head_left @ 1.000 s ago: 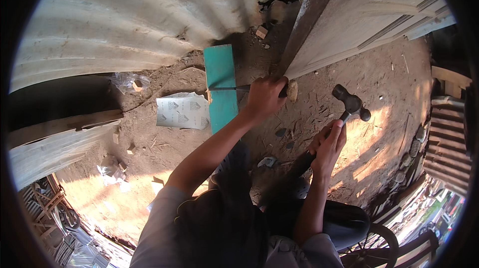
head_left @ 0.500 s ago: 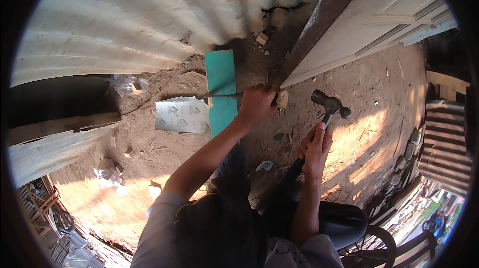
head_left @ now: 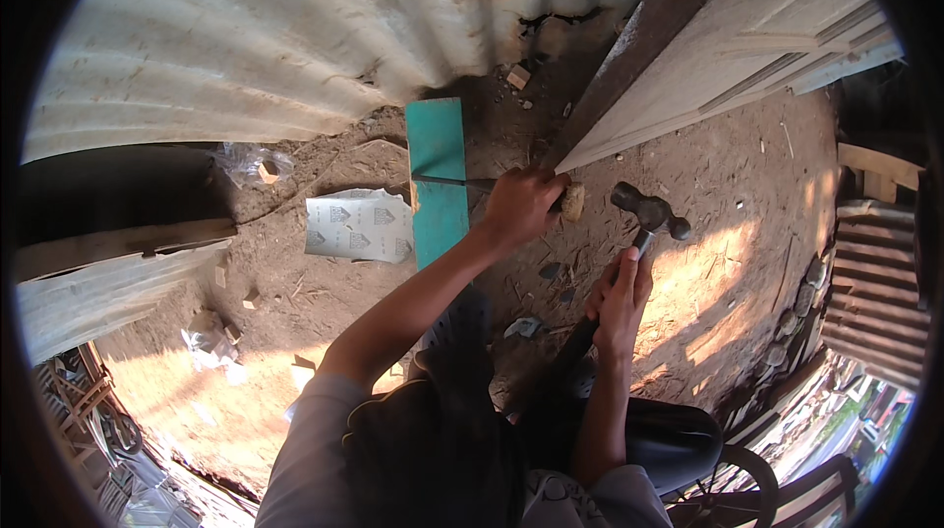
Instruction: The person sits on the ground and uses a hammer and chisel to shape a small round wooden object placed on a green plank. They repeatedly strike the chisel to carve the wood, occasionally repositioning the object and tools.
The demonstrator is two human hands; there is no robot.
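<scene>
My left hand is closed around the handle of a chisel. The worn wooden butt of the handle sticks out on the right side of the fist. Leftward, the long thin blade passes over a teal board, its tip close to the board's left edge; whether it touches the board I cannot tell. My right hand grips a ball-peen hammer by its handle just below the head. The hammer head is apart from the chisel, to the right of its butt.
A panelled wooden door on edge stands just beyond my left hand. Corrugated metal sheeting rises at the far left. A printed paper sheet lies beside the teal board. Wood chips and small blocks litter the dirt floor.
My left hand has shifted a little to the right, drawing the chisel tip back from beyond the teal board's left edge. The hammer in my right hand has barely moved.
</scene>
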